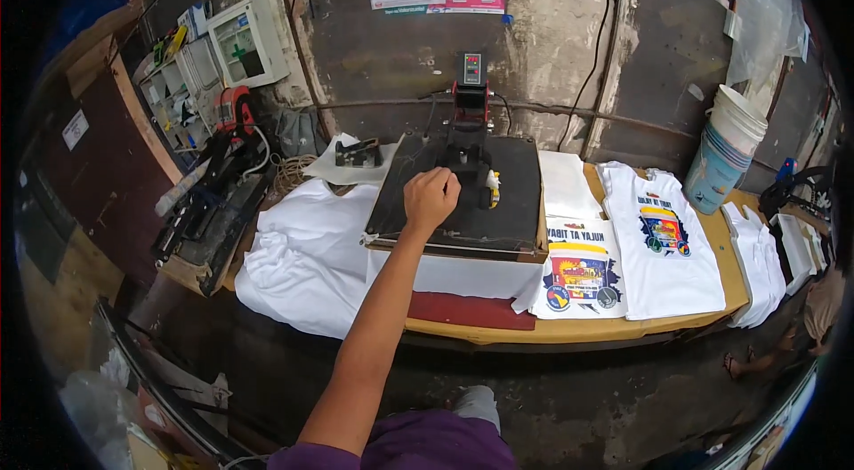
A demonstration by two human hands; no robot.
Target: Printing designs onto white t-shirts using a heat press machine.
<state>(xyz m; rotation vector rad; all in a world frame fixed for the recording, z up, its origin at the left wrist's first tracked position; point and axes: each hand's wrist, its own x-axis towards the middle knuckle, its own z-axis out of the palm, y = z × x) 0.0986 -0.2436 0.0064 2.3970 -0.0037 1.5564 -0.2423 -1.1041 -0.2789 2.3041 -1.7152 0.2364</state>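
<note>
My left hand (431,196) is closed in a fist at the front of the heat press (520,216), around its lever handle, which the fingers mostly hide. The wide black upper plate lies lowered. White cloth (467,277) hangs out below its front edge. Beside the fist, a roll of yellow tape (492,189) rests on the plate. To the left a white shirt (307,234) lies bunched over the table edge. My right hand is out of view.
Right of the press lie a printed transfer sheet (574,283) and a white printed shirt (663,243) on the yellow table (498,335). Stacked buckets (721,154) stand behind. Another press (209,212) sits at left. A person's foot (734,365) shows at lower right.
</note>
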